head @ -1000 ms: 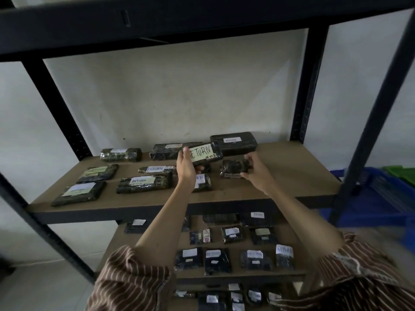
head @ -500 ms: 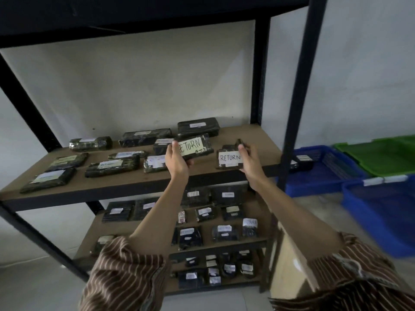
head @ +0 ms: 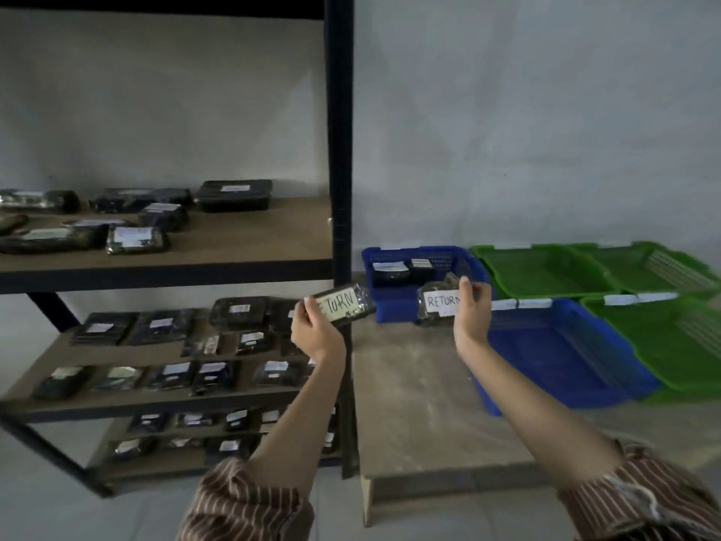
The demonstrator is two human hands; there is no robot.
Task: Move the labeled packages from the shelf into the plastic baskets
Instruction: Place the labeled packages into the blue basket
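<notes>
Both hands have come away from the upper board of the shelf and swung right, each carrying a package clear of the rack, and the baskets now fill the right side of the view.

The left hand [head: 314,333] pinches the left end of a long dark package [head: 345,308] with a pale label reading "RETURN"; the package is held in the air, tilted up to the right, in front of the shelf's front-right post [head: 338,150]. The right hand [head: 472,306] grips the right end of a second package [head: 439,304], white label also lettered "RETURN", fingers curled round its edge. It hangs in front of the near wall of the rear blue basket [head: 394,306].

That rear blue basket already holds two dark labelled packets [head: 390,271] near its far-left corner. A second blue basket [head: 565,357] sits in front of it and to the right. Two green baskets [head: 546,267] stand along the wall, a third one [head: 671,345] at the right edge. All rest on a low wooden platform [head: 409,404].

The shelf [head: 167,273] still carries many labelled packages [head: 136,240] on all boards. Striped sleeves [head: 242,505] show at the bottom edge.
</notes>
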